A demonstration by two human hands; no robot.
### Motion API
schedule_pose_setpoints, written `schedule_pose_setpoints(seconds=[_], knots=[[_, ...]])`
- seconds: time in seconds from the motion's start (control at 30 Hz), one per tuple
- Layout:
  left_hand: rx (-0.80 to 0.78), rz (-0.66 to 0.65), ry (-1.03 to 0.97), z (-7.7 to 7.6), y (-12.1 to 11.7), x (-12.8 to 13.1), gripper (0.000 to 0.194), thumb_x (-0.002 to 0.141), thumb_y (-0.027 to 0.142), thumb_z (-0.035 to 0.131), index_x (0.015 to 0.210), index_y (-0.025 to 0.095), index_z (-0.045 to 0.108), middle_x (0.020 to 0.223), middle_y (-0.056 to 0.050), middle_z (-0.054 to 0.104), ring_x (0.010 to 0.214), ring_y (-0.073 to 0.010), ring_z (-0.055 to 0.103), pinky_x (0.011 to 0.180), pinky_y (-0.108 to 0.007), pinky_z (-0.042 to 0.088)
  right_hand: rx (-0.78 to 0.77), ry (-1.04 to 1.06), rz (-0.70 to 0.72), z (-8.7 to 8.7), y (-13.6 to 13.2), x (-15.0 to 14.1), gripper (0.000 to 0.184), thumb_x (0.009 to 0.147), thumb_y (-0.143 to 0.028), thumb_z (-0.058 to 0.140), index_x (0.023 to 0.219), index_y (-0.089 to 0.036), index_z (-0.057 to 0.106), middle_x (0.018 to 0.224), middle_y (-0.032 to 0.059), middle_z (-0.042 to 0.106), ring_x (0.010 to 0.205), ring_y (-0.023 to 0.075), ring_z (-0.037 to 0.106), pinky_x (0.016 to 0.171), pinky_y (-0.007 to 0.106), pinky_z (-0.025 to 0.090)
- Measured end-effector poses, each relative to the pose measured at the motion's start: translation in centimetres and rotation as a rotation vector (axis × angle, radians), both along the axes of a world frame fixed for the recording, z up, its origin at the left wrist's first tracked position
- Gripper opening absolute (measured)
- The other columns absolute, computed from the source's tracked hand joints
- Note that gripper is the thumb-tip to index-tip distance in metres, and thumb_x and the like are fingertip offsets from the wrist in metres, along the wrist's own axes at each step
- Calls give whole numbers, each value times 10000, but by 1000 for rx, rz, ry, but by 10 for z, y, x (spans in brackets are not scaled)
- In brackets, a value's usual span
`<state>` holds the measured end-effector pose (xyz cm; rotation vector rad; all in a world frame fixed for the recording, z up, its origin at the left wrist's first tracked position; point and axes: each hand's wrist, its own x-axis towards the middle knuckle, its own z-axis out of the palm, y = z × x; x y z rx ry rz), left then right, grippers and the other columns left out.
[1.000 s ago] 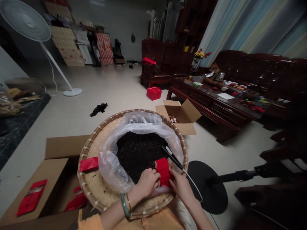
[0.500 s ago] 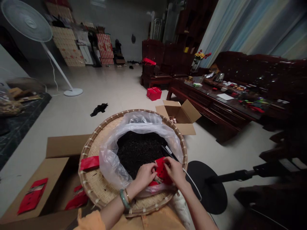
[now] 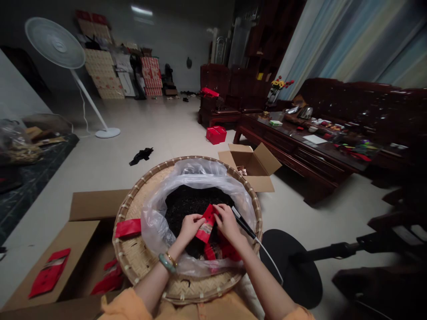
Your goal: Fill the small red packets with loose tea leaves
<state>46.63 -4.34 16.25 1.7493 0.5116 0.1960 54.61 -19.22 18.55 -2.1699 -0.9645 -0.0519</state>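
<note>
Between my two hands is a small red packet [image 3: 206, 227] with a pale printed label, tilted above a clear plastic bag [image 3: 151, 222]. My left hand [image 3: 191, 227] pinches its left edge, and my right hand [image 3: 227, 222] grips its upper right corner. Dark loose tea-like leaves [image 3: 187, 200] fill the open bag, which sits in a round woven bamboo tray [image 3: 150, 262]. More red packets [image 3: 216, 251] lie in the bag under my right hand, partly hidden by it. A black tool with a white cord [image 3: 244, 222] rests at the bag's right side.
Another red packet [image 3: 128, 228] lies on the tray's left rim. A cardboard box [image 3: 80, 235] with red packets stands at left, another open box [image 3: 256, 164] beyond the tray. A black round stand base [image 3: 292, 266] is at right, near a dark wooden table [image 3: 287, 142].
Both hands have risen and moved slightly left and away from me, with a red packet now held up between them. Other red packets show below. The view has shifted a little.
</note>
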Motion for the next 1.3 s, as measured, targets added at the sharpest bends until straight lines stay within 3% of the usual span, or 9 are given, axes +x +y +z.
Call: schedule_pose_setpoints(seconds=[0.27,0.47,0.6,0.7,0.8,0.9,1.0,1.13,1.3], knots=[[-2,27,21,-4,0,-1,260,662,337,607,759,119,711,734,-83,719,651,-203,632,625,-288,461,148,13,-38,-9,5,-3,300,820,-140,494,1091,-195,608,1039,90,607,972,217,523,864,373,437],[47,18,12,1,1,-4,279,683,355,575,749,118,709,720,-84,713,654,-202,626,617,-278,451,161,-15,-94,-10,14,-8,12,769,-187,594,761,-187,602,867,66,565,835,203,501,724,324,437],[74,1,-13,5,2,-4,273,703,369,572,752,136,706,683,-62,700,637,-189,616,621,-265,439,96,-78,-48,-3,16,-11,109,786,-197,568,679,-184,555,796,56,526,791,194,467,682,300,398],[34,-23,-16,7,4,-4,389,771,455,487,727,126,689,581,-44,658,553,-169,596,562,-253,433,95,-14,0,5,15,-9,161,797,-189,530,639,-184,503,682,22,509,716,173,467,645,273,365],[-111,-43,-13,10,5,-4,457,779,523,474,722,113,668,539,-26,622,482,-143,564,495,-237,415,85,113,17,9,14,-7,159,801,-213,504,648,-187,471,634,-10,483,613,138,447,589,248,332],[-454,-118,6,18,4,-7,399,718,498,603,835,120,653,650,-31,661,520,-138,595,510,-233,442,86,228,83,11,12,-7,138,825,-253,469,702,-193,462,603,-38,466,550,116,414,563,234,310],[-732,-206,58,28,3,-10,414,720,486,628,917,122,629,715,-60,681,555,-155,633,518,-242,474,135,309,129,12,11,-9,125,848,-282,442,758,-198,465,561,-53,441,539,118,412,552,228,312],[-749,-217,129,38,5,-12,480,754,538,573,986,119,599,671,-74,678,505,-161,632,467,-236,475,126,305,155,15,10,-10,138,863,-282,437,822,-190,531,583,-32,493,577,132,449,587,239,340],[-771,-151,152,36,9,-12,354,682,411,694,887,133,618,710,-43,680,570,-144,634,569,-262,521,120,370,301,17,7,-11,192,882,-272,423,790,-183,566,731,6,593,678,138,510,651,246,376]])
